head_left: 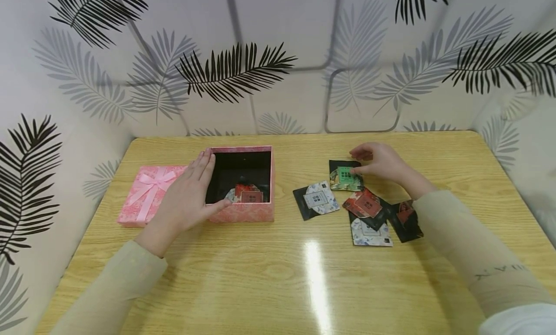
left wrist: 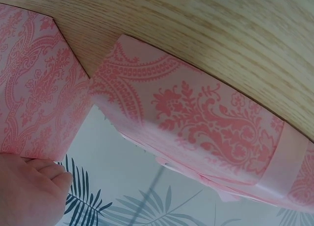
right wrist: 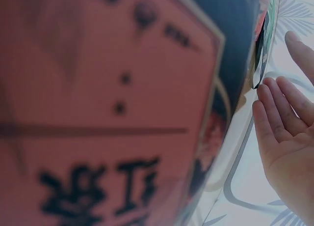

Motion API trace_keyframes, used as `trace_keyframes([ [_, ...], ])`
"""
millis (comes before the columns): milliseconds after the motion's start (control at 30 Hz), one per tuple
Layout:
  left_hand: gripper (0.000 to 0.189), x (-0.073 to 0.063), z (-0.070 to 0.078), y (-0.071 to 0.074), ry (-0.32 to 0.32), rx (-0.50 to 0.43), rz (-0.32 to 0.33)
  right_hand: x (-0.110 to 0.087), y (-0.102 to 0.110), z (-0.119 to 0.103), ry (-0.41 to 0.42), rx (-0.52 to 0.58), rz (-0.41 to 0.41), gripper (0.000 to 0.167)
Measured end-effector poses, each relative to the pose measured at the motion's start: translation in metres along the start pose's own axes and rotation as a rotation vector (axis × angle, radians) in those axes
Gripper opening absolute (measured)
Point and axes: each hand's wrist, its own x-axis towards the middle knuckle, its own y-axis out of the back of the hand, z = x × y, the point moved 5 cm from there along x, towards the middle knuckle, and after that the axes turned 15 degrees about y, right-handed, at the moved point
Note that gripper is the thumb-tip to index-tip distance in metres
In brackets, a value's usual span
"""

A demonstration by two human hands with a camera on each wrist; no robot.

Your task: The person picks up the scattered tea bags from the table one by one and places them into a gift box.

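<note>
My left hand (head_left: 191, 192) lies along the left side of an open pink gift box (head_left: 243, 213), its fingers straight and its thumb over the front rim. In the left wrist view, fingertips (left wrist: 59, 177) meet the patterned box wall (left wrist: 37, 88). Inside the box's black interior are packets, a red-labelled one (head_left: 252, 195) among them. My right hand (head_left: 382, 163) hovers at the right edge of a green-labelled packet (head_left: 346, 176), thumb and fingers apart. The right wrist view shows those fingers (right wrist: 282, 113) spread beside the packets, with nothing held.
The pink lid (head_left: 149, 188) with its ribbon bow sits left of the box. Near my right hand lie a white floral packet (head_left: 319, 200), a red-labelled packet (head_left: 369, 207), another white one (head_left: 369, 234) under it, and a dark red one (head_left: 406, 219) partly behind the sleeve.
</note>
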Motion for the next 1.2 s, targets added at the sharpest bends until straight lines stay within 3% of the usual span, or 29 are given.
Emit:
trace_keyframes([
  [533, 0.111, 0.0, 0.001, 0.0, 0.008, -0.003, -0.012, -0.002, -0.007, 0.001, 0.049, -0.049, -0.07, 0.074],
  [1200, 0.11, -0.001, 0.0, -0.001, 0.006, -0.008, -0.02, 0.0, -0.008, -0.006, 0.057, -0.169, -0.083, 0.065],
])
